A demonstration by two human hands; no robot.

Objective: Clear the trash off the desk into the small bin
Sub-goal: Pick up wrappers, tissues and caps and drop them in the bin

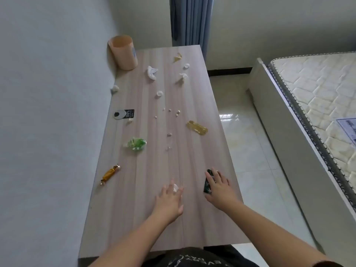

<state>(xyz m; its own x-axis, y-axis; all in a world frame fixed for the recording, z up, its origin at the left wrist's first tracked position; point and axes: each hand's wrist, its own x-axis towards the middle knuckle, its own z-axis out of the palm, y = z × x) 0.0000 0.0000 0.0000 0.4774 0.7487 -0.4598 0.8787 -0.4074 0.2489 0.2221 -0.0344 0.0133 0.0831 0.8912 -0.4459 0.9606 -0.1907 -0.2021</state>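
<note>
The small peach bin (123, 53) stands at the desk's far left corner, by the wall. My left hand (169, 201) is spread low over the near desk, and a small white paper scrap (175, 187) shows between its fingertips. My right hand (220, 187) lies with its fingers apart on a dark green packet (207, 185) near the right edge. Scattered trash: a gold candy wrapper (110, 174), a green wrapper (135, 144), a yellow wrapper (197, 127), a black tag (124, 114), a white tissue (152, 72), a gold scrap (178, 57) and several small white bits.
The wooden desk (154, 224) runs along the wall on its left side. A tissue ball (115, 89) sits against the wall. To the right are a glossy tiled floor (246, 143) and a bed with a bare mattress (316, 97). A blue curtain (190, 20) hangs beyond the far end.
</note>
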